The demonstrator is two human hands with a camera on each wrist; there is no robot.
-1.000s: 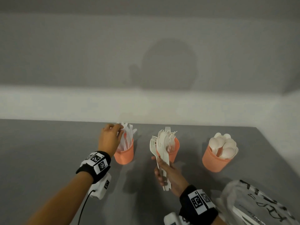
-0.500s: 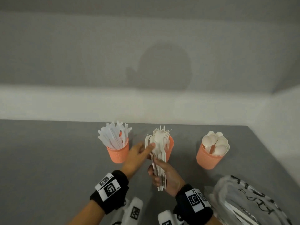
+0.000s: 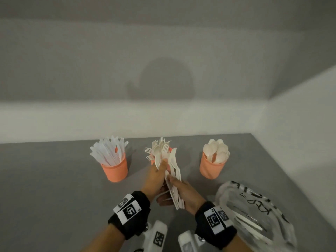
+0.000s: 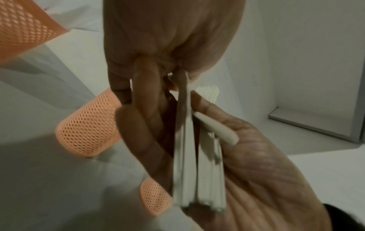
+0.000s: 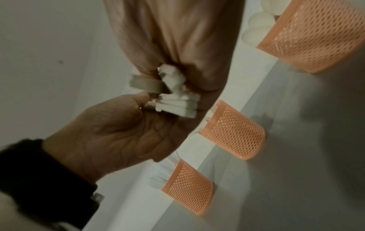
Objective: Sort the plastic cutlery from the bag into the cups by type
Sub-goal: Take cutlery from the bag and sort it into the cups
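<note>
My right hand [image 3: 179, 188] grips a bundle of white plastic forks [image 3: 173, 171] by the handles, held upright in front of the middle orange cup [image 3: 171, 149], which is full of forks and mostly hidden. My left hand [image 3: 162, 165] pinches some forks near the top of that bundle. In the left wrist view the left fingers [image 4: 146, 87] curl round part of the bundle of forks [image 4: 197, 164]. The handle ends [image 5: 177, 103] show in the right hand's grip in the right wrist view. The left cup [image 3: 115, 170] holds knives; the right cup [image 3: 211, 168] holds spoons.
A clear plastic bag [image 3: 254, 211] with black lettering lies at the right front of the grey table [image 3: 54, 179], with some cutlery still inside. White walls stand close behind the cups and along the table's right side.
My left hand has left the knife cup, swung right to the bundle in my right hand, and now pinches forks in it. The right hand has stayed roughly in place.
</note>
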